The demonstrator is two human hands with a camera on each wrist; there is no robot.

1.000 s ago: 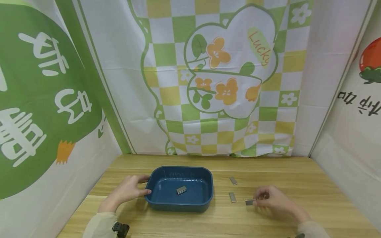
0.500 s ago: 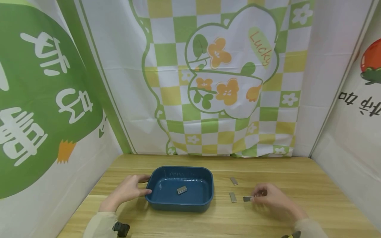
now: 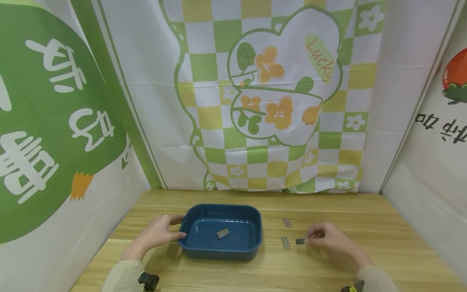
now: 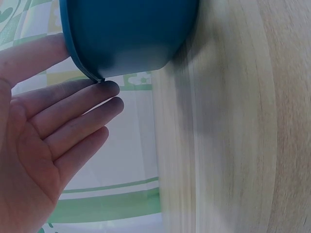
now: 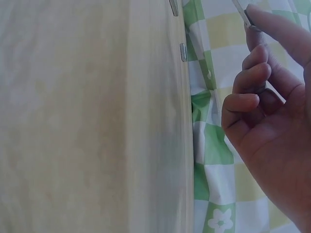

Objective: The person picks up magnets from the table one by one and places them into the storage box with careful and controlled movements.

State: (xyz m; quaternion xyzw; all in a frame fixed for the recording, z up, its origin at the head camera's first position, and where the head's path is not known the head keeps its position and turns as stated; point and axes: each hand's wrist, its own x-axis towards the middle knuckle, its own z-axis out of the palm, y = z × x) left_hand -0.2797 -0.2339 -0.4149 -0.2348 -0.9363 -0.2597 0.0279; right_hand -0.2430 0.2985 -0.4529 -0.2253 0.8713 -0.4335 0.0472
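My right hand (image 3: 330,240) pinches a grey bar (image 3: 300,241), its length pointing left toward the blue tray (image 3: 219,254) my left hand (image 3: 156,232) touches.

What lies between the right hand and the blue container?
Head view: one loose gray piece, another loose piece farther back, and the held piece jutting from the right hand.

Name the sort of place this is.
Probably a small indoor tabletop booth for hand work: printed cloths hang behind and at both sides of a wood-grain table, where a blue tray sits beside small flat grey pieces.
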